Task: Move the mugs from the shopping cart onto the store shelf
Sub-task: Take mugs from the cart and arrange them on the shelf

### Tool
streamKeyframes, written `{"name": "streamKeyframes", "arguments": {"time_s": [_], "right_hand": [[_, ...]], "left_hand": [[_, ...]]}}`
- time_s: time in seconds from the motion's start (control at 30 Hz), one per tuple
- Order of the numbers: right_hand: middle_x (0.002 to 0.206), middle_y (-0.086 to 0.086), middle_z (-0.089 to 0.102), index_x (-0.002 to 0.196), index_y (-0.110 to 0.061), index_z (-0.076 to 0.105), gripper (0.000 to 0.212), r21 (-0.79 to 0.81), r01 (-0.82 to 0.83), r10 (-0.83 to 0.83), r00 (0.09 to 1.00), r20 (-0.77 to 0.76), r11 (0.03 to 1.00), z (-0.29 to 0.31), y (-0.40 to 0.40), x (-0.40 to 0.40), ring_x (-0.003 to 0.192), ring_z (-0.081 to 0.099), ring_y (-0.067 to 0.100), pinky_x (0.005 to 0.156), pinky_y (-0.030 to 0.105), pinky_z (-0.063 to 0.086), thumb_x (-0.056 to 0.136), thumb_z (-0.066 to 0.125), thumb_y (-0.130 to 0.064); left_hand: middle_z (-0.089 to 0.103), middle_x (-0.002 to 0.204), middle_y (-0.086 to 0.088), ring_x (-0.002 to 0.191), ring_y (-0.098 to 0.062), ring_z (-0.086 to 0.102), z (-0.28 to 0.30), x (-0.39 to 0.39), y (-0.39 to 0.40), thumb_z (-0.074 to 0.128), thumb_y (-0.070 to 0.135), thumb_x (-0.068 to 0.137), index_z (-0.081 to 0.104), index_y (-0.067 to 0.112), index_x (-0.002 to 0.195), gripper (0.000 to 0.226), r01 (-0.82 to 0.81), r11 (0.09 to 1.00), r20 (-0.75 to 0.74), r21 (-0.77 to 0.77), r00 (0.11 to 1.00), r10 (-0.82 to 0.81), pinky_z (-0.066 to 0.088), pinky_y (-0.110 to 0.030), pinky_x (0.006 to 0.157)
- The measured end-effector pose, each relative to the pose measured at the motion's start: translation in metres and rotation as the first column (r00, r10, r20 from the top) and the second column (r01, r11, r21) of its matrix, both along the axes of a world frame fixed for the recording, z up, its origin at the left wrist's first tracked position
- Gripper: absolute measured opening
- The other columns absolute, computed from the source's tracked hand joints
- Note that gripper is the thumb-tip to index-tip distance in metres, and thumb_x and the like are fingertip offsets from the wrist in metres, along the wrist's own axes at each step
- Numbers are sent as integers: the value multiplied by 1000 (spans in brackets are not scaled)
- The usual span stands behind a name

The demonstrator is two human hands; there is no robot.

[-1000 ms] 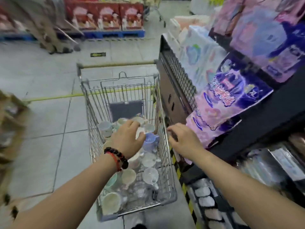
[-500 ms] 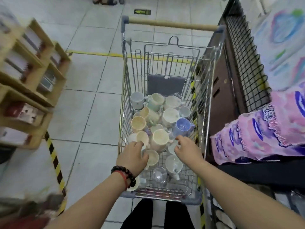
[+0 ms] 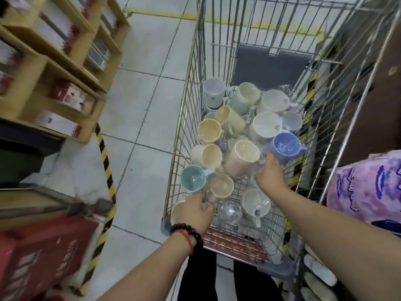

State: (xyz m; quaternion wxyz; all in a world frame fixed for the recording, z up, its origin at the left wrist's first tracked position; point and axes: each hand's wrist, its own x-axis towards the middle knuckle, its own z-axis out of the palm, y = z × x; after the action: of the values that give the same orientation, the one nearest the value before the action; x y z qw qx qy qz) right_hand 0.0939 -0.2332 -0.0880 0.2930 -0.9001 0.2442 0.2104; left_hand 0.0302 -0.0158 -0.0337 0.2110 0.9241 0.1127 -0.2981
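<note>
Reaching into the shopping cart (image 3: 188,118), a person's left hand (image 3: 195,212) curls its fingers round a tan mug (image 3: 221,187) low in the pile; the right hand (image 3: 270,177) pinches the handle side of a cream mug (image 3: 243,158). Mugs look hard, glossy and breakable: best lifted by handle or body, one apiece.

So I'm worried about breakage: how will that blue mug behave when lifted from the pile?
The blue mug looks glazed and rigid, probably ceramic, so likely fragile and slick. It lies tilted against other mugs in the shopping cart, so neighbours may shift or clink. The right hand is beside it.
</note>
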Motion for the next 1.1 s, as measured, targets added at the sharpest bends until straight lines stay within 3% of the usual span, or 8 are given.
{"name": "streamKeyframes", "arguments": {"time_s": [0.13, 0.23, 0.37, 0.5, 0.7, 0.87, 1.0, 1.1], "right_hand": [[122, 9, 51, 128, -14, 43, 43, 4, 0, 0, 999, 50, 1000, -14, -3, 5, 94, 56, 29, 68, 32, 41, 89, 59, -11], [94, 1, 52, 115, -15, 43, 31, 131, 212, -225, 970, 94, 968, -14, 0, 4, 75, 54, 22, 53, 27, 34, 90, 60, -13], [100, 1, 49, 125, -14, 37, 57, 332, 426, -477, 874, 87, 841, -15, 3, 0, 74, 49, 13, 55, 24, 37, 81, 71, -7], [114, -4, 46, 139, -18, 38, 68, 330, 394, -424, 906, 20, 858, -21, 7, -9, 98, 49, 14, 77, 27, 39, 81, 73, -17], [92, 1, 64, 117, -26, 50, 45, 335, 432, -477, 877, 62, 838, -9, 7, -26, 77, 62, 16, 59, 28, 47, 80, 74, -20], [83, -11, 58, 117, -31, 46, 47, 374, 320, -394, 908, 141, 870, 10, 29, -63, 74, 59, -2, 59, 17, 44, 80, 75, -27], [105, -1, 68, 132, -34, 34, 55, 721, 324, -465, 885, -3, 613, 10, 40, -76, 97, 65, 8, 83, 19, 50, 89, 64, -16], [118, 8, 65, 132, -33, 34, 53, 813, 418, -502, 845, -185, 404, 8, 38, -70, 107, 65, 18, 95, 30, 49, 88, 61, -25]], "left_hand": [[64, 97, 2, 88, -18, 59, -7, -2, -15, 52, 33, 90, 61, 19, 95, 18, -51, 992, -44, -115, 998, 46, 47, -29, 75], [64, 91, 1, 85, -17, 60, -6, -3, -25, 54, 27, 90, 60, 16, 90, 13, -97, 978, -83, -183, 993, 83, 48, -29, 73], [66, 87, -2, 82, -18, 62, -12, -2, -34, 55, 29, 88, 63, 12, 89, 18, -106, 967, -89, -230, 992, 87, 53, -38, 79], [63, 92, 3, 86, -17, 60, -14, 4, -41, 54, 25, 91, 62, 14, 99, 16, -136, 951, -119, -278, 987, 106, 53, -34, 82], [60, 119, 2, 94, -14, 59, -24, 9, -51, 52, 28, 92, 51, 21, 132, 40, -260, 909, -207, -325, 958, 200, 51, -30, 87], [60, 115, 7, 92, -8, 58, -25, 8, -70, 48, 20, 95, 56, 25, 125, 32, -434, 773, -310, -462, 896, 318, 51, -39, 92], [67, 98, 3, 89, -10, 61, -27, 11, -79, 49, 12, 90, 65, 28, 97, 24, -599, 622, -437, -504, 798, 414, 51, -38, 87], [67, 84, 0, 80, -18, 62, -34, 14, -78, 59, 25, 81, 63, 22, 89, 9, -538, 694, -360, -478, 841, 404, 53, -44, 82]]}}
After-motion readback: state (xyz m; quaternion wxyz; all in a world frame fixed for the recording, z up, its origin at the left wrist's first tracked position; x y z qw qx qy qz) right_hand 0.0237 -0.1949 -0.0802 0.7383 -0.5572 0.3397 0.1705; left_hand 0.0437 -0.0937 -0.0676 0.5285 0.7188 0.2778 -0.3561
